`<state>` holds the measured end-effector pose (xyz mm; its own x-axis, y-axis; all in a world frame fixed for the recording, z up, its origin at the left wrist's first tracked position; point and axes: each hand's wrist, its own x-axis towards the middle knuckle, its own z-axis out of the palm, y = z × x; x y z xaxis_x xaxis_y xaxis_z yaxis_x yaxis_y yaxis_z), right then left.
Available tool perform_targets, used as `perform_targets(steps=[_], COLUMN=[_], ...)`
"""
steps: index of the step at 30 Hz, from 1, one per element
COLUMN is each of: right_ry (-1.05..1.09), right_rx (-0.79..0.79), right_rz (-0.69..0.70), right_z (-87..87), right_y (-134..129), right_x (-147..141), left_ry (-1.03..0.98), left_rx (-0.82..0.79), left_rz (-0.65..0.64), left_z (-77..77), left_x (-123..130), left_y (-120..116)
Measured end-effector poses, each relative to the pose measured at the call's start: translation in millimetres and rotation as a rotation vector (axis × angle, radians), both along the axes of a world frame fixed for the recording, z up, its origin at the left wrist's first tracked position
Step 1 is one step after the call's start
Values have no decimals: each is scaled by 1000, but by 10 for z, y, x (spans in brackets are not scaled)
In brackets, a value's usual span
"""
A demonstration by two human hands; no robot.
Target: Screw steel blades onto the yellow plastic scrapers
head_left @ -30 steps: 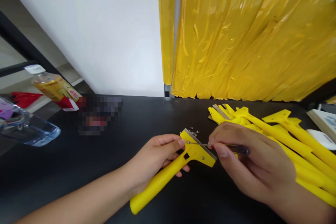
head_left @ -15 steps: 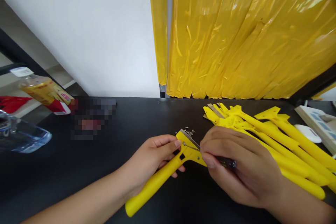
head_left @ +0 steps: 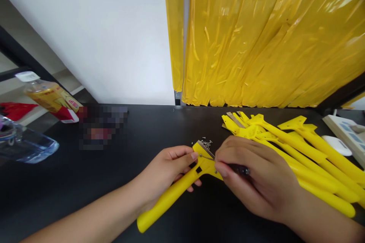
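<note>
My left hand (head_left: 171, 169) is closed around the neck of a yellow scraper (head_left: 168, 199), thumb on its head near a screw (head_left: 201, 155). A metal blade (head_left: 206, 149) lies along the head's far edge, and a second screw (head_left: 216, 172) sits lower on the head. My right hand (head_left: 256, 176) grips a screwdriver (head_left: 242, 169) with a dark handle; its thin shaft reaches left to the upper screw. Most of the handle is hidden by the fingers. Just beyond the scraper's head lie several small loose screws (head_left: 205, 144).
Several yellow scrapers (head_left: 293, 148) are piled on the black table (head_left: 148, 129) at right, beside a white rounded case (head_left: 336, 145) and a power strip (head_left: 346, 129). A drink bottle (head_left: 53, 97) and a clear bottle (head_left: 34, 146) are at left. Yellow film (head_left: 256, 45) hangs behind.
My right hand has shifted slightly left with the screwdriver, its tip still at the upper screw. The left hand and scraper stay nearly in place; the whole view has moved a little.
</note>
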<state>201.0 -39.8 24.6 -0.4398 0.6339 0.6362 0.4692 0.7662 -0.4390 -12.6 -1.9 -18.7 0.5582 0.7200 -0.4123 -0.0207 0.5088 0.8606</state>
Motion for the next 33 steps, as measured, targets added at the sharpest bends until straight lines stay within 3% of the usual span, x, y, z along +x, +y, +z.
perform_targets(steps=[6, 9, 13, 16, 21, 28, 33], right_ry=[-10, -154, -298, -223, -149, -31, -33], right_rx=[107, 144, 54, 12, -203, -98, -248], right_rz=[-141, -115, -118, -135, -79, -63, -22], right_z=[-23, 30, 131, 187, 230, 187, 248], right_y=[-19, -49, -95, -124, -157, -114, -181], right_x=[36, 50, 47, 46, 67, 46, 84], left_ry=[12, -5, 0, 18, 9, 56, 47], left_rx=[13, 21, 34, 58, 53, 59, 75], left_rz=[-7, -2, -3, 7, 35, -2, 10], left_z=[23, 24, 13, 17, 38, 4, -11], left_x=[-7, 4, 21, 25, 19, 14, 12], left_y=[-8, -10, -12, -16, -19, -11, 7])
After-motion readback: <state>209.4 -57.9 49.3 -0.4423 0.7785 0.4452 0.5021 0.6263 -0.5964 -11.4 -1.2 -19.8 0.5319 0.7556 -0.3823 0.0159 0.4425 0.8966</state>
